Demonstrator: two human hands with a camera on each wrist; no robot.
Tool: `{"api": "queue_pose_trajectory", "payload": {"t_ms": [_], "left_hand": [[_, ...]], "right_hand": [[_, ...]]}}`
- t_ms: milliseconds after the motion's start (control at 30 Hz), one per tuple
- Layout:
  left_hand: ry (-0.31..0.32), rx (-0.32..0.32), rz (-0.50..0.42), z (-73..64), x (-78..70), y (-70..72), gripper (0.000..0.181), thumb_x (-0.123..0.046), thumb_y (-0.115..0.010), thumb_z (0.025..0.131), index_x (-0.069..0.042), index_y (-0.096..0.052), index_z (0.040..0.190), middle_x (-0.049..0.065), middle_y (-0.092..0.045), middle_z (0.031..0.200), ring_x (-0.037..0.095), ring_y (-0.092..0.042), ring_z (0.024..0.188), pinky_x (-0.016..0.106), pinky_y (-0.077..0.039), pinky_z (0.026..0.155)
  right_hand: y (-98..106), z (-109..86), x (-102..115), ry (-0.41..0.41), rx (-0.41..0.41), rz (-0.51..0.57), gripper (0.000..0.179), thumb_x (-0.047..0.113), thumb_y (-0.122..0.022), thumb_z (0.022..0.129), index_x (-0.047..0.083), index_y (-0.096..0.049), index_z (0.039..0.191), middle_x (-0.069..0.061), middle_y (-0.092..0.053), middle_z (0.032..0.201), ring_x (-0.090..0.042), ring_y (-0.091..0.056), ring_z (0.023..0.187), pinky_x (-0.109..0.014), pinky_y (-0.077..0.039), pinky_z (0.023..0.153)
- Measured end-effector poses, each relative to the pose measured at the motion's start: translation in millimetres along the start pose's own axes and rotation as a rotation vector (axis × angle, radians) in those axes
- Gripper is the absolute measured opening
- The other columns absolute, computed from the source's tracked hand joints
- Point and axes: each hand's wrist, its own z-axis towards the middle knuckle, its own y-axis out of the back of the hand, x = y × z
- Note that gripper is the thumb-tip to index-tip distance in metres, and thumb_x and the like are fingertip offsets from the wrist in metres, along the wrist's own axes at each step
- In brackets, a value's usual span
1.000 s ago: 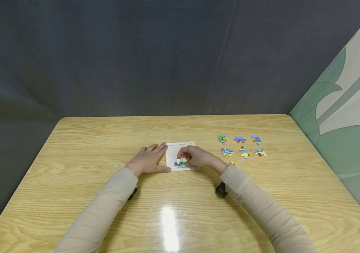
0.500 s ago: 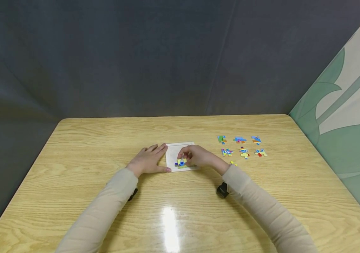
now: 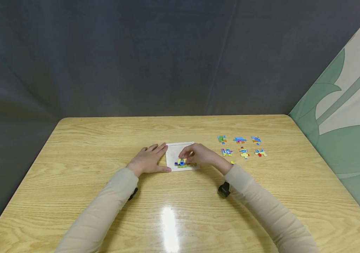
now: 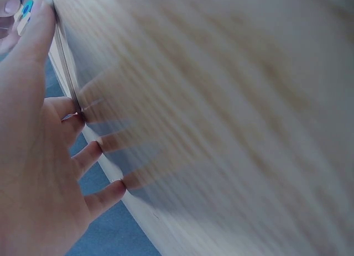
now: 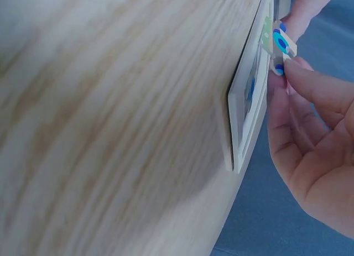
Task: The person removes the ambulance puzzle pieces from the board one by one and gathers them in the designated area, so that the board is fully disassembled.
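Note:
A shallow white puzzle tray (image 3: 172, 153) lies on the table in front of me. Spread along its left edge is my left hand (image 3: 148, 160), thumb at the near corner and fingertips at the far one; in the left wrist view those fingers (image 4: 105, 198) are extended against the board. My right hand (image 3: 198, 154) is over the tray's right part, thumb and fingertips pinching a yellow-and-blue jigsaw piece (image 3: 181, 162). From the right wrist view, the jigsaw piece (image 5: 281, 41) is tilted above the tray surface. The hand hides part of the tray's interior.
Several loose jigsaw pieces (image 3: 244, 152) lie in two rows on the wooden table (image 3: 104, 140), right of the tray. A yellow piece (image 3: 232, 162) is partly covered by the right sleeve. Dark cloth (image 3: 167, 63) hangs behind the table; a patterned panel (image 3: 353, 140) borders the right.
My right hand has shifted slightly right and away from me, showing more of the tray's lower strip. The jigsaw piece has hardly moved. My left hand keeps its place.

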Motion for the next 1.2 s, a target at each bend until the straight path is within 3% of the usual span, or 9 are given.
{"api": "queue_pose_trajectory", "payload": {"t_ms": [367,600,933,1200], "left_hand": [[-0.002,-0.002,-0.008,-0.9,0.6,0.0,0.092,-0.067,-0.048,0.088,-0.015,-0.011,0.155,0.001,-0.007,0.163,0.031,-0.014,0.149,0.056,-0.017,0.119],[-0.003,-0.007,0.001,1.1,2.8,-2.2,0.092,-0.067,-0.048,0.088,-0.015,-0.012,0.155,0.001,-0.008,0.163,0.031,-0.015,0.149,0.056,-0.018,0.119],[-0.008,-0.007,-0.001,-0.2,4.8,-2.2,0.093,-0.067,-0.049,0.088,-0.015,-0.011,0.155,0.001,-0.007,0.163,0.032,-0.015,0.149,0.057,-0.018,0.119],[-0.017,-0.005,-0.006,-1.8,5.2,-2.0,0.093,-0.067,-0.048,0.088,-0.015,-0.01,0.155,0.001,-0.006,0.163,0.031,-0.014,0.15,0.057,-0.016,0.119]], "right_hand": [[3.2,-3.0,3.1,-0.081,-0.023,0.015,0.011,0.005,-0.063,0.09,0.0,-0.072,0.095,-0.008,-0.069,0.085,-0.007,-0.053,0.072,-0.018,-0.045,0.068],[13.2,-7.9,1.7,-0.097,-0.027,0.096,0.015,0.003,-0.057,0.092,-0.001,-0.069,0.1,-0.012,-0.071,0.09,-0.007,-0.058,0.074,-0.019,-0.048,0.067],[29.2,-19.4,-7.6,-0.101,-0.034,0.138,0.019,0.003,-0.054,0.094,-0.005,-0.068,0.104,-0.012,-0.067,0.083,-0.017,-0.052,0.066,-0.03,-0.047,0.065],[42.2,-32.9,-19.8,-0.108,-0.025,0.157,0.023,0.005,-0.051,0.096,-0.007,-0.065,0.109,-0.016,-0.069,0.094,-0.021,-0.062,0.08,-0.039,-0.054,0.075]]}}
